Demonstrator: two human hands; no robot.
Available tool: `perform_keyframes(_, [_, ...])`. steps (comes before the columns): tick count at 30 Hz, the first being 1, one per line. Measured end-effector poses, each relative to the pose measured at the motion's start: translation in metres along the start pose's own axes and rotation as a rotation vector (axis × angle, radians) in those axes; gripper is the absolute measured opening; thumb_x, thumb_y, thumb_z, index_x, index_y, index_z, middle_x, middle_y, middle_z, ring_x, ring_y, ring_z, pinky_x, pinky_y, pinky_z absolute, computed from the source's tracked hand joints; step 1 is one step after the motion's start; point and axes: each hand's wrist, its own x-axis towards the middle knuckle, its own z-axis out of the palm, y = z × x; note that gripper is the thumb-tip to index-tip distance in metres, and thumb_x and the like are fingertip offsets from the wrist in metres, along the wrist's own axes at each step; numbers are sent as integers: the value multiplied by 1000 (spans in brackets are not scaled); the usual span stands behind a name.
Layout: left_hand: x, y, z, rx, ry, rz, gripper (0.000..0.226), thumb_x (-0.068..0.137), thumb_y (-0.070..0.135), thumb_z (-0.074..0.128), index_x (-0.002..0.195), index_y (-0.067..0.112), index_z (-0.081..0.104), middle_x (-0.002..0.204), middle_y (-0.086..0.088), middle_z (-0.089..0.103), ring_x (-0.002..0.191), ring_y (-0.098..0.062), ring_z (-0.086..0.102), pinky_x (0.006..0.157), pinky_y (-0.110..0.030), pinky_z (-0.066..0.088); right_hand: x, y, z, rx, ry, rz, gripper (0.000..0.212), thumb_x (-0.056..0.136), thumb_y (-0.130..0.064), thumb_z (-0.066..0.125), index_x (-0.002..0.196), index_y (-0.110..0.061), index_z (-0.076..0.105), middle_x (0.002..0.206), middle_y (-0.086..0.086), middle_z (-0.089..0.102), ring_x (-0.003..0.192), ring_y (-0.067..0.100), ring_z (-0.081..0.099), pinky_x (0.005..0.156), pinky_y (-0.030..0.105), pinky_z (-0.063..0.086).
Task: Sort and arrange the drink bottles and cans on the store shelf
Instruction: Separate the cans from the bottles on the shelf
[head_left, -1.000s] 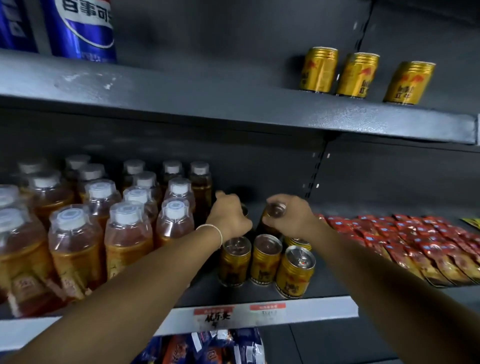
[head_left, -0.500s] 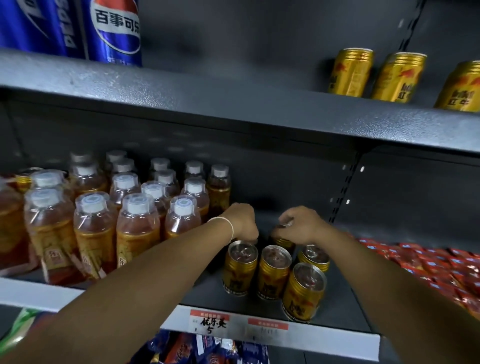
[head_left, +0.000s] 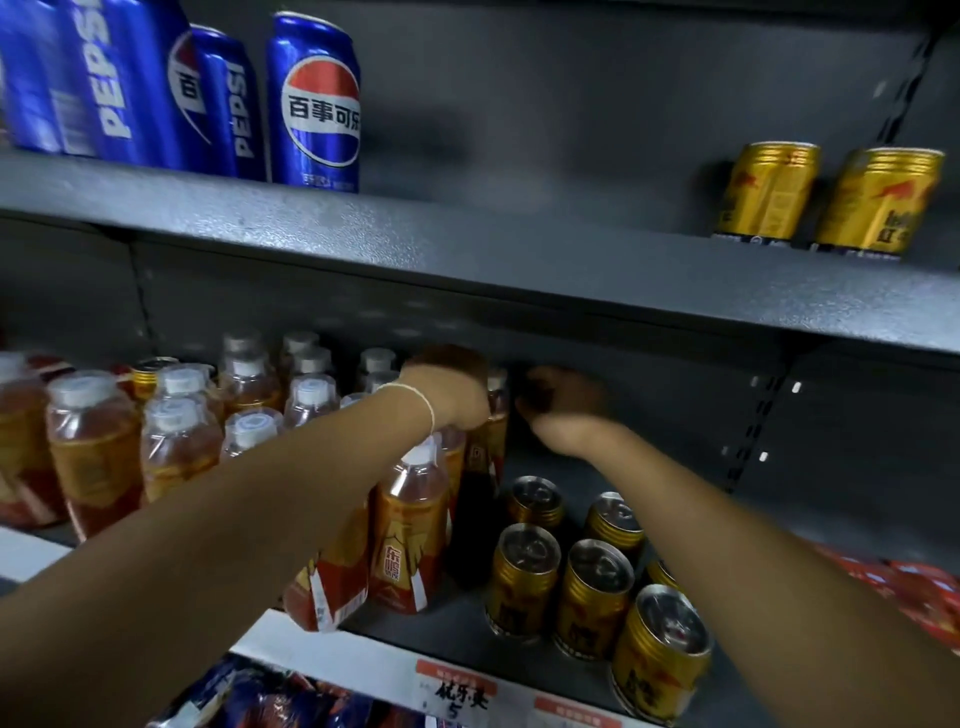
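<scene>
Reaching far back under the upper shelf (head_left: 519, 249), the left hand (head_left: 447, 389) shows only its back and a thin white bracelet (head_left: 423, 402) at the wrist; its fingers are hidden, so I cannot tell whether it grips anything. Just beside it the right hand (head_left: 561, 402) is blurred, fingers curled downward, and whether it holds anything is unclear too. Both hover above the rear of the middle shelf (head_left: 441, 636), where rows of amber drink bottles (head_left: 410, 530) on the left meet a cluster of gold cans (head_left: 592, 597) standing upright below the right forearm. Red packets (head_left: 914, 587) lie further right. On the upper shelf, blue cola cans (head_left: 317, 98) stand at the left and two more gold cans (head_left: 769, 192) well apart at the right. Price tags (head_left: 462, 691) sit on the middle shelf's front edge
</scene>
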Motion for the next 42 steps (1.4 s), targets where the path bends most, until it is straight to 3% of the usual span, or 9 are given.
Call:
perform_keyframes(2, [0, -8, 5, 19, -92, -16, 5, 79, 17, 57, 82, 13, 59, 82, -5, 58, 65, -17, 51, 63, -29, 45, 11, -9, 8, 75, 9, -24, 22, 93, -33, 58, 112, -26, 63, 113, 3, 68, 104, 26, 64, 79, 26, 42])
perform_keyframes(7, [1, -18, 16, -20, -116, 5, 24, 83, 22, 57, 102, 8, 52, 77, -3, 47, 64, -17, 47, 59, -27, 40, 32, -20, 28, 240, -58, -1, 76, 82, -38, 74, 148, -24, 38, 149, 7, 46, 133, 28, 47, 102, 30, 37])
perform_keyframes(12, [5, -23, 20, -47, -281, -26, 20, 79, 35, 65, 75, 15, 61, 71, -1, 59, 63, -14, 53, 50, -25, 37, 44, -18, 37, 204, -11, -44, 62, 78, -38, 74, 134, -23, 53, 134, 6, 57, 121, 27, 53, 88, 23, 32])
perform_keyframes(16, [10, -18, 17, -19, -420, -39, 30, 82, 43, 69, 68, 19, 58, 74, 1, 61, 66, -13, 54, 52, -27, 36, 43, -13, 32, 195, -105, -53, 31, 61, -48, 69, 87, -33, 59, 90, -10, 63, 77, 3, 56, 58, 18, 35])
perform_keyframes(21, [7, -7, 10, 23, -434, -43, 20, 87, 34, 66, 88, 15, 62, 78, 1, 57, 70, -14, 52, 57, -28, 37, 32, -7, 42, 231, -93, 18, 42, 74, -32, 79, 100, -34, 47, 89, -12, 47, 74, 4, 45, 57, 22, 33])
perform_keyframes(29, [-11, -2, -14, -155, -102, -42, 36, 72, 20, 75, 105, 9, 69, 98, -9, 70, 86, -23, 66, 67, -29, 58, -8, -17, 17, 367, 104, 147, 44, 81, -18, 75, 117, -22, 50, 97, -7, 59, 100, 20, 62, 72, 23, 42])
perform_keyframes(32, [-24, -6, -23, -181, -55, -1, 25, 77, 22, 70, 98, 9, 65, 87, -5, 65, 79, -19, 62, 53, -22, 45, -32, -32, -7, 376, 223, 118, 49, 78, -10, 75, 117, -22, 48, 107, 2, 63, 101, 21, 62, 75, 24, 44])
perform_keyframes(39, [-75, -14, -43, -408, 277, 162, 31, 76, 17, 69, 61, 24, 43, 63, 8, 49, 64, -13, 52, 52, -19, 38, -99, -83, -43, -57, 312, 7, 77, 80, -23, 72, 144, -21, 29, 124, 17, 56, 103, 36, 62, 81, 42, 54])
perform_keyframes(42, [-100, -20, -54, -522, 356, 240, 10, 75, 15, 68, 73, 19, 59, 76, 1, 63, 76, -15, 62, 66, -25, 51, -128, -106, -51, -201, 320, 38, 88, 76, -33, 76, 147, -20, 26, 127, 21, 50, 110, 40, 55, 82, 45, 50])
